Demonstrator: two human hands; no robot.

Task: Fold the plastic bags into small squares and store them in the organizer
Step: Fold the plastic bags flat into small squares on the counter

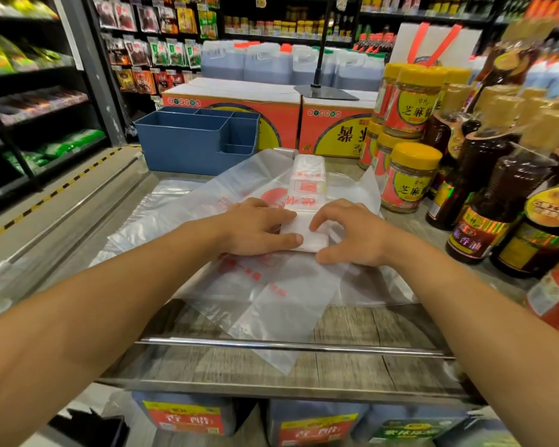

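A small folded white plastic bag square (304, 238) lies on top of flat clear plastic bags (271, 301) with red print, spread over the counter. My left hand (259, 227) presses on the square's left side with straight fingers. My right hand (349, 235) arches over its right side, fingertips on top and thumb at its near edge, pinching it. A second folded bag packet (309, 177) lies just beyond my hands. The blue organizer (188, 143), with several compartments, stands at the back left of the counter; nothing shows inside it.
Jars with yellow lids (407, 175) and dark sauce bottles (497, 195) crowd the right side, close to my right hand. Red cartons (333, 130) stand behind the counter. A metal rail (291, 346) runs along the wooden front edge. Shelves of goods line the left.
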